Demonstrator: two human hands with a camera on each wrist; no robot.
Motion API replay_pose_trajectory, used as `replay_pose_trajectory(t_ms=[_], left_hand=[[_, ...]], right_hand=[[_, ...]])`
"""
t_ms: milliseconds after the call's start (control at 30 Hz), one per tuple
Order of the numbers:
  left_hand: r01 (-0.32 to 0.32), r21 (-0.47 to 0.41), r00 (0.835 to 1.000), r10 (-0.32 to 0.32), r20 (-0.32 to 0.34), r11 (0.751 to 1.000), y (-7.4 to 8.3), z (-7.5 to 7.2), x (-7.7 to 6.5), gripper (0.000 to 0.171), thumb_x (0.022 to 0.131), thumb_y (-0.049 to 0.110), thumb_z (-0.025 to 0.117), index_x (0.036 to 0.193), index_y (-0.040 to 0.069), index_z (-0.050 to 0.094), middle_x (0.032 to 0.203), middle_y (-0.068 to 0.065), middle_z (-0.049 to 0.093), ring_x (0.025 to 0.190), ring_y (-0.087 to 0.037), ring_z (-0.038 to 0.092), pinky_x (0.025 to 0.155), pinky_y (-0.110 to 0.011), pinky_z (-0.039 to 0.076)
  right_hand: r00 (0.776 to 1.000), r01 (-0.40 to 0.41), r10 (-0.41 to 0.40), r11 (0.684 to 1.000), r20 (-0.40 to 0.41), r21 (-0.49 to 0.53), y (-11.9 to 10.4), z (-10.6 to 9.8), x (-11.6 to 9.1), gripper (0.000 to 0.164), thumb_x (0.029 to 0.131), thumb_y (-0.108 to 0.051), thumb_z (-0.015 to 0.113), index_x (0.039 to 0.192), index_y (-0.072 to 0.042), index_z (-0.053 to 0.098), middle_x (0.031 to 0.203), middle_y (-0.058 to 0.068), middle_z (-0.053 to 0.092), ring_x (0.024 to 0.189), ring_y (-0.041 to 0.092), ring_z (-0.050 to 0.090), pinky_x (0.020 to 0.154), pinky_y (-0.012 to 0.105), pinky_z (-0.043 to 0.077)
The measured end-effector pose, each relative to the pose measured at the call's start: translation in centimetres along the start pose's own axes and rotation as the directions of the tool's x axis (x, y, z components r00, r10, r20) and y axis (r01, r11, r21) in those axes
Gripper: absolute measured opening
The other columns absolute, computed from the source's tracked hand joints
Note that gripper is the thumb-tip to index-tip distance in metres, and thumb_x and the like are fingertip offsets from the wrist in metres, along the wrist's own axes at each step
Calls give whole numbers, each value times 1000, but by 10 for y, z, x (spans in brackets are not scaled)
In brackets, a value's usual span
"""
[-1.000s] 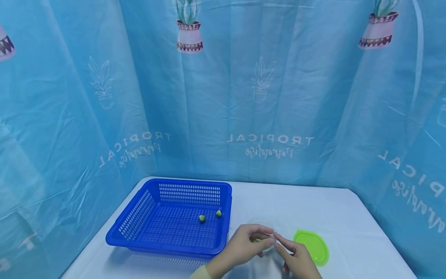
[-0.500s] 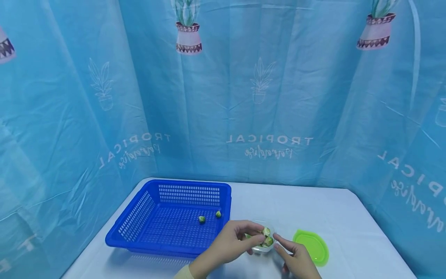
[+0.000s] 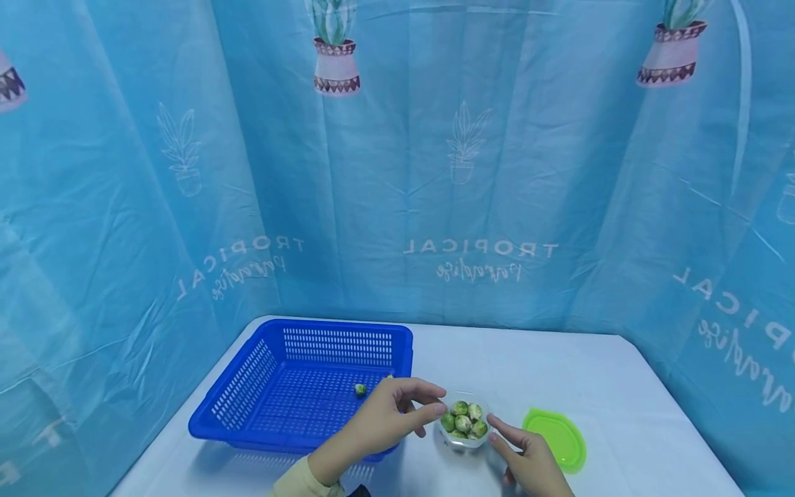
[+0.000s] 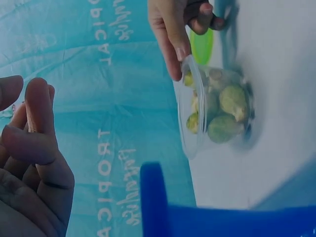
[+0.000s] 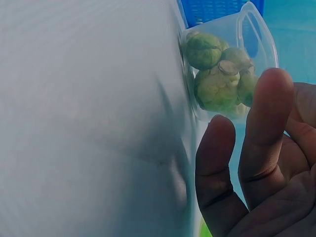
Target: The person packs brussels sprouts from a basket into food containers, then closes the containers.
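Observation:
A clear plastic container [image 3: 464,442] of several Brussels sprouts [image 3: 462,422] stands upright on the white table. My left hand [image 3: 397,414] is just left of it, above the right rim of a blue basket [image 3: 298,442]; its fingers are loosely bent with nothing between them. From the other side, my right hand [image 3: 528,459] reaches the container's right edge, thumb and forefinger fairly straight, fingertips at the rim. One sprout [image 3: 360,390] lies in the basket, and a second sprout [image 3: 390,377] there is mostly hidden behind my left hand.
A light green lid [image 3: 562,442] lies on the table [image 3: 522,359] to the right, beside my right hand. Blue printed curtains [image 3: 484,193] hang close behind the table and along both sides.
My left hand has drawn back leftward from over the container toward the basket, leaving the sprouts inside in full view. The right hand has stayed at the container's edge.

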State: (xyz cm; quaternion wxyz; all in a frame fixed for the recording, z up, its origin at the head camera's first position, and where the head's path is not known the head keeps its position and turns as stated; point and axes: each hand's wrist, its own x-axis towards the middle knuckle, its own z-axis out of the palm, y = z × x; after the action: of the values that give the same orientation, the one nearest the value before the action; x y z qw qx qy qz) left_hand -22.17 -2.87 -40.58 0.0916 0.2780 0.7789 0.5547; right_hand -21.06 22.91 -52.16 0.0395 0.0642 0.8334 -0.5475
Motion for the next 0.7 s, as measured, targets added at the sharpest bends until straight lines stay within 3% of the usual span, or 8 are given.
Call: replay_pose_trajectory(t_ms=[200,567,700], left_hand=[[2,33,1000,-2,13,999,0,-13,-1,23,89,37,64,108,26,68,102,0,72,63,-18,67,60,-33,55],[44,71,998,-42,-42,996,10,-46,-6,26,87,39,66,111,28,66,107,3,70,66,-26,66,62,-38,56],[52,107,997,-46,-59,993,16,-56,-6,26,89,36,64,112,26,66,109,1,69,64,-21,64,60,-36,56]], right_hand=[[1000,5,-5,1000,9,9,0,0,1,60,84,-51,63,132,-15,55,135,12,55,46,18,56,47,32,48],[1000,9,-9,1000,5,-4,0,0,1,61,84,-53,62,132,-17,56,133,12,57,46,19,56,46,32,47],[1000,7,-7,1000,-1,-7,1,0,1,60,84,-53,62,132,-17,56,133,11,57,46,19,57,45,31,47]])
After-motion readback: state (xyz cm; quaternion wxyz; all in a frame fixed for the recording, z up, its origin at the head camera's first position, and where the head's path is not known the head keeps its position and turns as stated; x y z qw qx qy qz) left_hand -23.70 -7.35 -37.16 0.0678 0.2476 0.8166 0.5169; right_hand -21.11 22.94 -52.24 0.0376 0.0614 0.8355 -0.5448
